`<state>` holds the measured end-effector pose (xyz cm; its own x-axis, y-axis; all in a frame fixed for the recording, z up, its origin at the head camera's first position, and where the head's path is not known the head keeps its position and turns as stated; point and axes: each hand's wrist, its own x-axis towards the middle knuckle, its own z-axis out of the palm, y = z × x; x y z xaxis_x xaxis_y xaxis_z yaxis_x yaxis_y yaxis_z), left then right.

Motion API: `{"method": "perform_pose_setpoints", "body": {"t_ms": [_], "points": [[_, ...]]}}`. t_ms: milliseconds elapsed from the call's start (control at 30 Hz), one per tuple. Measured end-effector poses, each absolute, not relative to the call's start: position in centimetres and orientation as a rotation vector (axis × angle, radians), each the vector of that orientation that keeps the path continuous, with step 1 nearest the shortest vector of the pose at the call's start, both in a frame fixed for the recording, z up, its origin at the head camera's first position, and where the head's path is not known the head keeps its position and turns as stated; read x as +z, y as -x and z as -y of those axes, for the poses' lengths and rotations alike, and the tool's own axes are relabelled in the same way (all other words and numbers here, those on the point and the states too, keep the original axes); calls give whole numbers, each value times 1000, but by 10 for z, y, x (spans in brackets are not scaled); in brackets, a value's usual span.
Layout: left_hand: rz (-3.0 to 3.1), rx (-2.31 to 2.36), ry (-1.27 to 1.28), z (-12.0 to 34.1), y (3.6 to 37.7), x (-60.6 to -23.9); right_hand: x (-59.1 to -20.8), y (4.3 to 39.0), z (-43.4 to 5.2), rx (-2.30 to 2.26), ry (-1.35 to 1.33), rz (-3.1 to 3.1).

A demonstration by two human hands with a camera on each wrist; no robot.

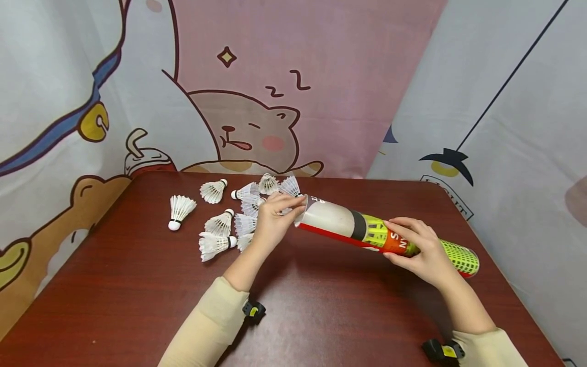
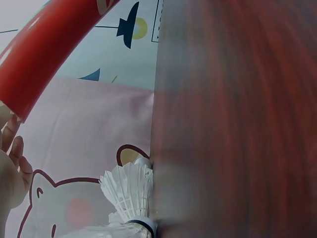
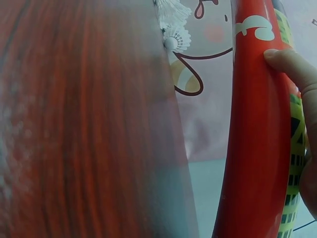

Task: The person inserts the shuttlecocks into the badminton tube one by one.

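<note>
White-feathered shuttlecock point(image 1: 290, 187) pinched by left hand point(image 1: 275, 216) at the mouth of the tube point(image 1: 385, 233), which right hand point(image 1: 419, 250) grips tilted above the worktop point(image 1: 137, 285); best feed cork first, tube steady.

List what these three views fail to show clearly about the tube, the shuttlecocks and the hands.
- Inside of the tube: head view sees only its outer wall, so its contents are hidden.
- What the left hand pinches at the tube mouth: fingers cover it.
- Shuttlecocks behind that hand: partly hidden, so no sure count.
- Table in both wrist views: blurred.
- Right hand, right wrist view: cut off by the edge.
</note>
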<state>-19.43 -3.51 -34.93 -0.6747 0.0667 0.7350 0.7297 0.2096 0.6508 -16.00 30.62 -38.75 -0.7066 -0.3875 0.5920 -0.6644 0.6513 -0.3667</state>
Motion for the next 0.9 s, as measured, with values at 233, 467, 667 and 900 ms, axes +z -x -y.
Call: {"method": "perform_pose_setpoints", "body": {"t_ms": [233, 467, 667, 900], "points": [[1900, -1527, 734, 47, 197, -343, -386, 159, -308, 793, -804, 2410], [1914, -1469, 719, 68, 199, -331, -388, 161, -310, 787, -797, 2410], [1935, -1411, 677, 92, 198, -320, -388, 161, -309, 785, -787, 2416], [1961, -1419, 561, 121, 196, -313, -389, 160, -310, 781, -782, 2434]]}}
